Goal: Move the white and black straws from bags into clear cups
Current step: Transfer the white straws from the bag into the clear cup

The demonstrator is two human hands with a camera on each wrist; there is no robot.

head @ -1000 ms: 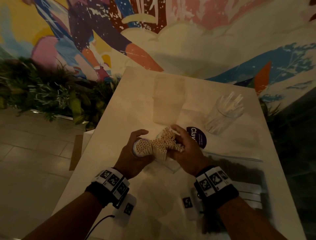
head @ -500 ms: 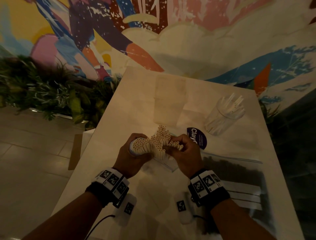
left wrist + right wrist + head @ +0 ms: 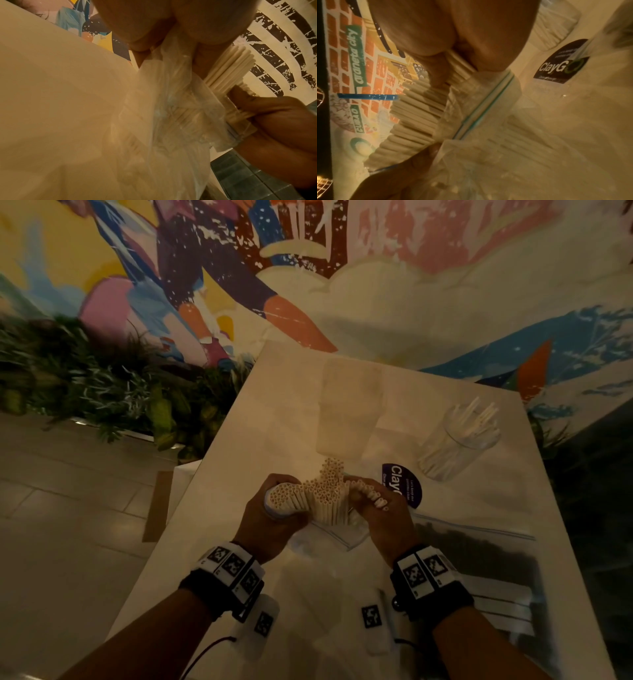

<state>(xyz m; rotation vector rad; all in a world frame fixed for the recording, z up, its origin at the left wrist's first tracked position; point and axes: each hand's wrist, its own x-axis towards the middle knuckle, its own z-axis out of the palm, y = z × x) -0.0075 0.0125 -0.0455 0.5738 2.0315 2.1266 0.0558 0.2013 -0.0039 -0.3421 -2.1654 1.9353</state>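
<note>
A big bunch of white straws stands upright out of a clear zip bag on the white table. My left hand grips the bag and the left part of the bunch. My right hand grips the right part, fingers curled over the straw tops. The wrist views show the white straws and crumpled zip bag up close. One clear cup stands behind the hands with nothing visible inside. Another clear cup at the right holds white straws. A bag of black straws lies at the right.
A dark round sticker reading ClayGo lies on the table between the hands and the right cup. Green plants line the table's left side below a painted wall. Tiled floor lies to the left.
My right hand has shifted from the front of the bunch to its right side. The straws stand more upright and higher out of the bag. My left hand has stayed put.
</note>
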